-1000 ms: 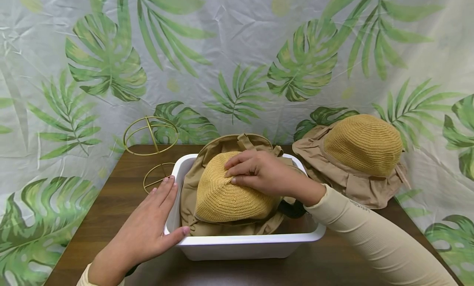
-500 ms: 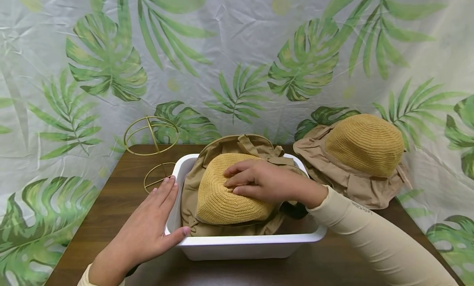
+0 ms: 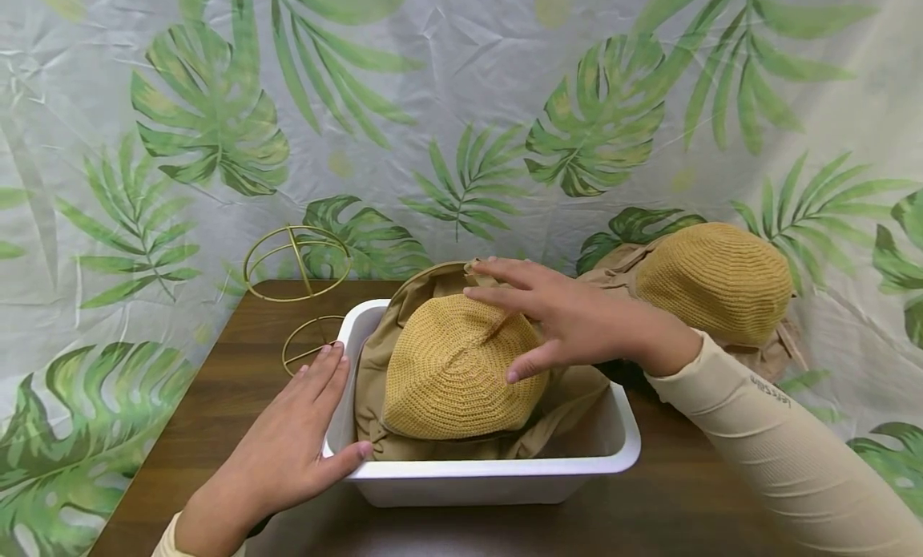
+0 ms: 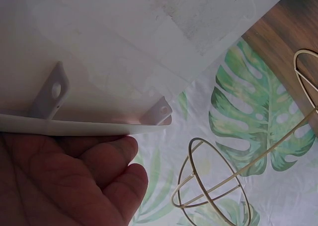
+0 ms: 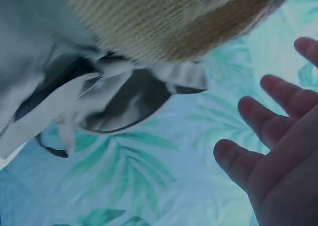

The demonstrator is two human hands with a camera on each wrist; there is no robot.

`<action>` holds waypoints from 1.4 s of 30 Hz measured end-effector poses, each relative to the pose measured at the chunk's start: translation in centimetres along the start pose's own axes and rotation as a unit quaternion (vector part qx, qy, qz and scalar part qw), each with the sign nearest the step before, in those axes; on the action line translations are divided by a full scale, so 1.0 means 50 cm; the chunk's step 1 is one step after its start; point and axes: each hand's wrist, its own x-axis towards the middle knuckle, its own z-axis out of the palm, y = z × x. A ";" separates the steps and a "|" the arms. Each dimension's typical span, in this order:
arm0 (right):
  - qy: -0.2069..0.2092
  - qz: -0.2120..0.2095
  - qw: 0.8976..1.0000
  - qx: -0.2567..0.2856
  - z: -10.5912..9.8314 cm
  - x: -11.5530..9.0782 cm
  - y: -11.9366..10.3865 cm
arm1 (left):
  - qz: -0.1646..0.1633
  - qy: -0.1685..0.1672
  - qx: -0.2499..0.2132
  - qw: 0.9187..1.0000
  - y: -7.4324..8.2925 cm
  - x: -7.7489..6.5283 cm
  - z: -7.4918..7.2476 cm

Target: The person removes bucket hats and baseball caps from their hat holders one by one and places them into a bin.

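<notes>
A sun hat with a yellow knitted crown point(image 3: 450, 389) and tan cloth brim lies crown up in a white plastic basin point(image 3: 497, 467). My left hand point(image 3: 270, 453) rests along the basin's left rim, fingers straight and thumb at the front corner. In the left wrist view, this hand point(image 4: 74, 181) lies against the rim point(image 4: 89, 128). My right hand point(image 3: 584, 312) hovers over the hat's right side with fingers spread and hides part of the crown and brim. The right wrist view has the right hand point(image 5: 293, 151) apart from the hat point(image 5: 164, 27), holding nothing.
A similar yellow and tan hat point(image 3: 717, 280) sits at the back right of the brown wooden table point(image 3: 216, 389), partly behind the right arm. A gold wire stand point(image 3: 299, 260) is at the back left. Leaf-printed cloth point(image 3: 476, 76) hangs behind.
My right hand has lifted off the top of the crown and shifted right, its fingers spreading. The crown's top looks less pushed in, and the brim's right side has moved. My left hand stays put.
</notes>
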 end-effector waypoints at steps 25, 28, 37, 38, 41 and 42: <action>-0.125 0.084 0.989 0.000 0.026 0.065 0.102 | -0.006 -0.008 -0.002 1.000 -0.001 0.005 -0.002; -0.127 0.088 0.988 -0.002 0.026 0.068 0.105 | -0.005 -0.008 -0.001 1.000 -0.002 0.006 -0.002; -0.120 0.043 0.992 0.006 0.029 0.049 0.086 | -0.002 -0.011 0.004 1.000 0.000 0.005 0.001; -0.117 0.034 0.992 0.010 0.030 0.044 0.080 | -0.002 -0.013 0.005 1.000 0.001 0.004 0.001; -0.104 0.012 0.994 0.011 0.035 0.028 0.061 | -0.004 -0.015 0.005 1.000 0.001 0.001 0.000; -0.099 0.005 0.995 0.009 0.036 0.024 0.055 | -0.004 -0.015 0.006 1.000 0.001 0.000 0.000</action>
